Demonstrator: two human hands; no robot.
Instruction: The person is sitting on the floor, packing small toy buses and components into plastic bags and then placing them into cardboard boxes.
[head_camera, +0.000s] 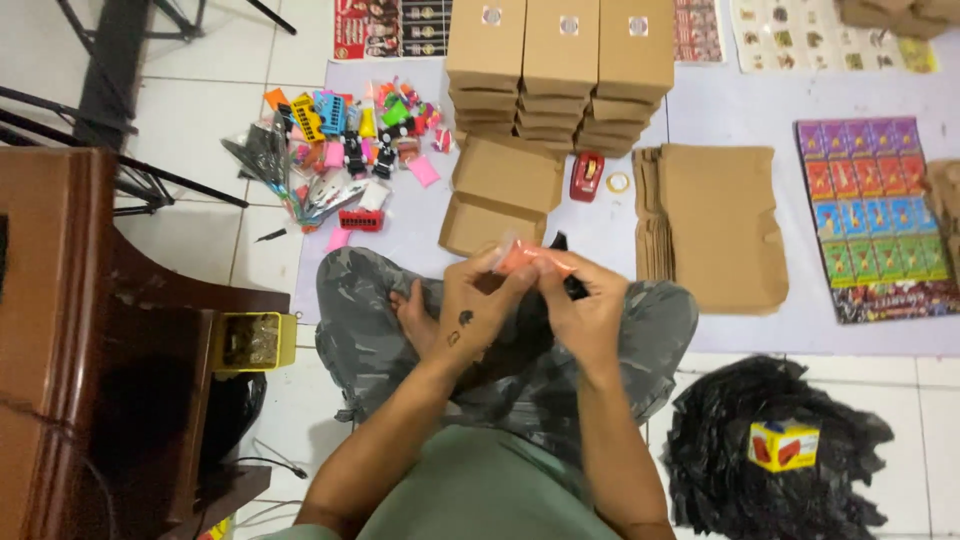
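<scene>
I sit cross-legged on the floor. My left hand (478, 305) and my right hand (583, 305) are raised together over my lap, both pinching a small orange item in a clear wrapper (527, 258). Something dark shows behind my right fingers; I cannot tell what it is. An open brown cardboard box (500, 195) lies on the mat just beyond my hands.
Stacks of closed brown boxes (560, 70) stand at the back. Flat cardboard blanks (715, 225) lie right, with a red tape dispenser (586, 176) near. Colourful small toys (345, 140) are piled left. Sticker sheets (875, 215), black bags (760, 460), a yellow box (783, 445), wooden furniture (100, 340).
</scene>
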